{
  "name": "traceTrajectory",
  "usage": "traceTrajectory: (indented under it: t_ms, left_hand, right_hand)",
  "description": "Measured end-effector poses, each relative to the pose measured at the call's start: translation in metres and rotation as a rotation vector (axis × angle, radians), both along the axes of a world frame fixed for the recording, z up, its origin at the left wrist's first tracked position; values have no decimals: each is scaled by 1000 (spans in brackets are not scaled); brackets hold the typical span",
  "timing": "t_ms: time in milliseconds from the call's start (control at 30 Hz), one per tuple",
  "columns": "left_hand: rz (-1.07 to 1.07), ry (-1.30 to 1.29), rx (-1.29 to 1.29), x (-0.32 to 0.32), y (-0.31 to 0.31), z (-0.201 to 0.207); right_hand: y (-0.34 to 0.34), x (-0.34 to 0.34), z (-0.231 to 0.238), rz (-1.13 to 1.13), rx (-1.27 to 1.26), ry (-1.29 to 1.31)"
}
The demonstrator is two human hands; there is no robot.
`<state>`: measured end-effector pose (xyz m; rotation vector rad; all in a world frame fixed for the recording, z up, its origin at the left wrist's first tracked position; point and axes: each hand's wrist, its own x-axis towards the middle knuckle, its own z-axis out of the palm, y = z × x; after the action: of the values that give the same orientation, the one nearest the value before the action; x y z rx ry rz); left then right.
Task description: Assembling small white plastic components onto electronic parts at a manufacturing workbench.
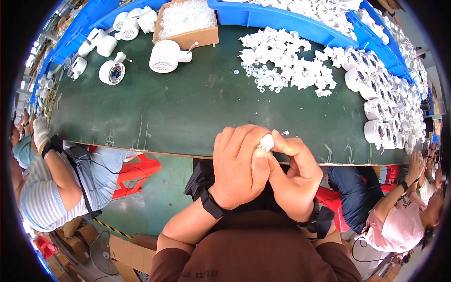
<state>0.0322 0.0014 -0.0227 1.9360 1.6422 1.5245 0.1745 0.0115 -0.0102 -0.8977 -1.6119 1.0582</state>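
Observation:
My left hand (239, 164) is closed, its fingers wrapped round a white plastic part (266, 142) in front of my chest, at the table's near edge. Only a small end of the part shows between thumb and fingers; the rest, if any, is hidden in the hand. My right hand (297, 171) meets it from the right, thumb and forefinger pinched at the same end. A thin wire with a small white connector (285, 133) sticks out above the right forefinger.
On the green table (188, 108) lie white round housings (164, 57), a carton of clear pieces (188, 21), loose white plastic pieces (282, 51), small clear rings (265, 78) and rows of housings (376, 108). Blue bins (291, 22) line the back. Co-workers sit left (61, 188) and right (394, 216).

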Motion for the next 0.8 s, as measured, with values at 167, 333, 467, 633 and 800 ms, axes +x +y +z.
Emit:
traceTrajectory:
  t_ms: [167,333,467,633,800]
  left_hand:
    - [-79,-12,2,-4,3,3]
    - [-72,16,6,-18,-2,9]
    - [-78,161,-66,-24,-7,22]
    - [-82,226,-86,-20,-4,32]
    - [-31,163,-51,-13,-1,30]
  right_hand:
    - [3,-8,-2,-77,27,79]
    - [21,8,15,248,-310,93]
    - [62,13,29,132,-330,-145]
    - [110,1,15,8,319,-508]
    - [123,-16,2,-72,593,-672]
